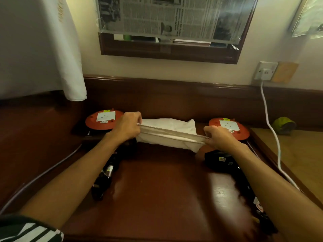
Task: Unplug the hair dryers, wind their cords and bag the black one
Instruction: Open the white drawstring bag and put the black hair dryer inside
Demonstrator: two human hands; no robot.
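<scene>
Both hands hold a white cloth drawstring bag (167,133) stretched between them above the far middle of the glossy dark wooden counter (157,189). The left hand (126,127) pinches the bag's left end, and the right hand (219,137) pinches its right end, pulling the gathered mouth taut. One black hair dryer (108,170) lies on the counter under the left forearm; another black hair dryer (222,160) lies under the right wrist. Two round orange cable reels (101,120) (230,127) sit at the far left and far right. A white cable (269,123) hangs from the wall socket (265,71) at far right.
</scene>
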